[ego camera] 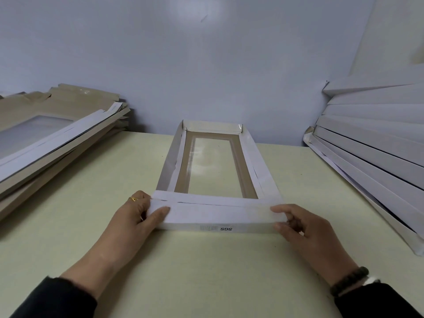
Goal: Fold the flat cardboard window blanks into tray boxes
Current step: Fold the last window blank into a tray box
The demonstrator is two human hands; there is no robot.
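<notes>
Two hands work one blank. We find the part-folded tray box (213, 166) at the middle of the worktop (91, 203), its long axis running straight away from us, far end wall already raised. The near end flap (215, 213) lies crosswise, directly between the hands. Our left hand (135, 214) pinches its left corner; our right hand (298, 226) pinches the right corner. Both sit equally near. We judge the flap must next roll away from us, inward. Flat blanks (52, 134) lie stacked left; folded boxes (371, 138) right.

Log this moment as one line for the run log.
step: folding near end flap | left hand: pinching flap | right hand: pinching flap | far end: folded
</notes>
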